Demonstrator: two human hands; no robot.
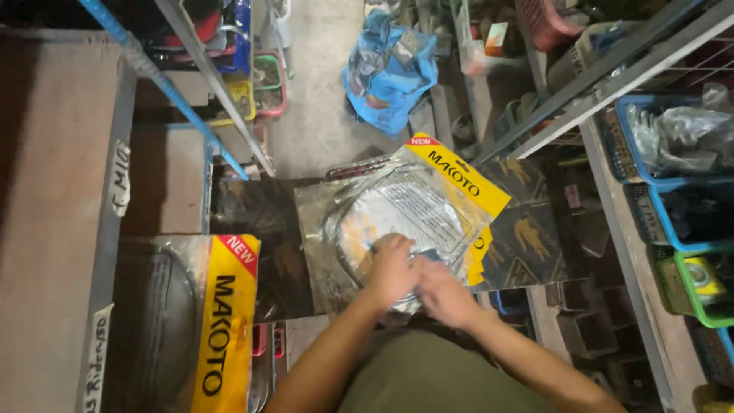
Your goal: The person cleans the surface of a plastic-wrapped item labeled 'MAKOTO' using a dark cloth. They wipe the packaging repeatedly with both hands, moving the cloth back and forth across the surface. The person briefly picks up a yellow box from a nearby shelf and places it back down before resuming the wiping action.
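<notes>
Head view, left to right: a second clear packet with a yellow header strip (218, 321) lies apart on the left shelf; the left hand (390, 269) presses fingers down on the clear packet of coiled cable (397, 218), apparently steadying it on the dark sheet (527, 229); the right hand (443, 294) pinches the packet's near edge; blue baskets (661, 187) line the right rack.

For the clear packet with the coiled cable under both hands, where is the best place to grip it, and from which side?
Probably the yellow header strip along the top right edge of the clear packet. It is flat, free of the coil, and overhangs the dark box. Come from the far right, since the left hand and right hand cover the near edge.
</notes>
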